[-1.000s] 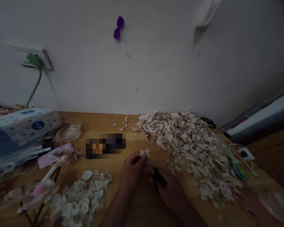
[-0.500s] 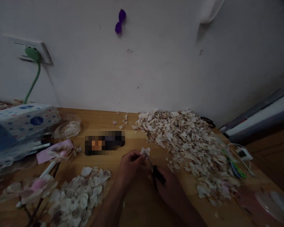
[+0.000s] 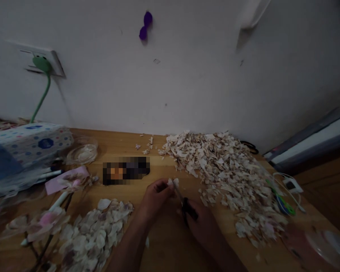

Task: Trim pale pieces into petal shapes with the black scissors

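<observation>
My left hand (image 3: 158,195) pinches a small pale petal (image 3: 173,183) between thumb and fingers, over the wooden table (image 3: 164,241). Black-handled scissors (image 3: 189,211) are gripped in my right hand (image 3: 202,223), their blades pointing up and left at the petal's edge. A heap of whole, rounded petals (image 3: 99,234) lies to the left of my left forearm. Beyond my right hand spreads a large pile of cut scraps (image 3: 215,162), whitish with brown tints. One loose petal (image 3: 147,241) rests beside my left forearm.
Flowers with pink centres (image 3: 47,219) on dark stems stand at the left, near a tissue pack (image 3: 31,139) and a pen (image 3: 49,173). A blurred-out dark object (image 3: 127,172) lies behind my hands. On the right are a white cable device (image 3: 292,184) and a reddish container (image 3: 303,243).
The view has shifted very slightly. The scissor blades have moved a little against the petal, while both hands stay in nearly the same place.
</observation>
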Motion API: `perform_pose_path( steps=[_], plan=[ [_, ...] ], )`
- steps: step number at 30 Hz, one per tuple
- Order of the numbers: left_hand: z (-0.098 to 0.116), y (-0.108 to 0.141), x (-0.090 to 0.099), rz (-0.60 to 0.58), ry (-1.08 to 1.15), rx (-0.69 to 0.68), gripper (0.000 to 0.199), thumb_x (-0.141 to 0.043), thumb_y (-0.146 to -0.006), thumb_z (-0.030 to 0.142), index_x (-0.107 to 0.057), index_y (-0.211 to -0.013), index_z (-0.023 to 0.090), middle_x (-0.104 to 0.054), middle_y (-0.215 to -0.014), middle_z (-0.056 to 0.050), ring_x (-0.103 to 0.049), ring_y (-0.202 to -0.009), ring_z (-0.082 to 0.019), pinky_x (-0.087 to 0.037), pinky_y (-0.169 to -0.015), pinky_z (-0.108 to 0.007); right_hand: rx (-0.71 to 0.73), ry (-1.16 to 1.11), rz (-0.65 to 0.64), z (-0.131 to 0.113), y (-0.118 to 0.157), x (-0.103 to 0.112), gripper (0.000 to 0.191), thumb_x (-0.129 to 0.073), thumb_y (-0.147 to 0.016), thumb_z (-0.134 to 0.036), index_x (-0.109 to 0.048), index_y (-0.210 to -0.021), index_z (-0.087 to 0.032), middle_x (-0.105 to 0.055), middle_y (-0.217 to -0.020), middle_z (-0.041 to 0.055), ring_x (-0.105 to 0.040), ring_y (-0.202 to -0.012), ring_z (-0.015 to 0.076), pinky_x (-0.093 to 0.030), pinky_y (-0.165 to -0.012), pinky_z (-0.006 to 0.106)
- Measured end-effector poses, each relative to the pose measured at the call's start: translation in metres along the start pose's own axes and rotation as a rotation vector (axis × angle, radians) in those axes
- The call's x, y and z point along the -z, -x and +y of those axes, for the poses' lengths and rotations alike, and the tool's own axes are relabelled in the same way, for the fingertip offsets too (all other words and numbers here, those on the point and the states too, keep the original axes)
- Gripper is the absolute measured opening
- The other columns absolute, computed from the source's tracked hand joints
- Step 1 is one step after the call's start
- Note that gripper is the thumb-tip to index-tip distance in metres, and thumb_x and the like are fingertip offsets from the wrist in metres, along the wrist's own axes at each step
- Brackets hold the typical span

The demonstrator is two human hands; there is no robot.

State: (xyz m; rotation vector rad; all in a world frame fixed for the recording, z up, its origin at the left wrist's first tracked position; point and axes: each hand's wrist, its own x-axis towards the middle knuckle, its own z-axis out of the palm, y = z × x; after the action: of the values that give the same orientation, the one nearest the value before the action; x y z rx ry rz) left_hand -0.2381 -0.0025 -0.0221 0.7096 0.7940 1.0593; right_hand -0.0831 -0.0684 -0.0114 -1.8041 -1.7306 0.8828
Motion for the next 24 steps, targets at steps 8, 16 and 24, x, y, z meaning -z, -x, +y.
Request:
perform_pose_path(
  steps=[8,16,24],
  plan=[
    [-0.001,0.000,-0.002,0.053,0.103,0.015,0.026,-0.081,-0.061,0.033,-0.069,-0.075,0.014,-0.065,-0.068,0.000,-0.055,-0.059,-0.008,-0.044,-0.061,-0.020,0.020,0.007,0.037,0.006,-0.001,-0.005,0.023,-0.054,-0.082,-0.038,-0.066,-0.089,-0.020,-0.070,-0.085,0.0066,-0.064,-0.079,0.0238,-0.046,-0.070,0.030],
    [0.009,0.003,-0.001,0.036,-0.148,-0.065,0.029,-0.078,-0.063,0.041,-0.068,-0.072,0.015,-0.064,-0.063,0.000,-0.054,-0.056,-0.010,-0.042,-0.057,-0.021,0.012,0.044,0.021,0.004,0.001,-0.002,0.025,-0.053,-0.083,-0.041,-0.066,-0.088,-0.020,-0.070,-0.085,0.0081,-0.064,-0.082,0.0258,-0.047,-0.072,0.032],
    [0.008,0.003,-0.003,-0.003,-0.095,-0.030,0.031,-0.079,-0.061,0.040,-0.069,-0.079,0.016,-0.066,-0.072,-0.002,-0.057,-0.061,-0.011,-0.044,-0.062,-0.023,0.027,0.036,0.013,0.003,0.001,-0.001,0.023,-0.053,-0.084,-0.041,-0.063,-0.082,-0.021,-0.068,-0.077,0.0043,-0.062,-0.073,0.0219,-0.045,-0.065,0.028]
  ],
)
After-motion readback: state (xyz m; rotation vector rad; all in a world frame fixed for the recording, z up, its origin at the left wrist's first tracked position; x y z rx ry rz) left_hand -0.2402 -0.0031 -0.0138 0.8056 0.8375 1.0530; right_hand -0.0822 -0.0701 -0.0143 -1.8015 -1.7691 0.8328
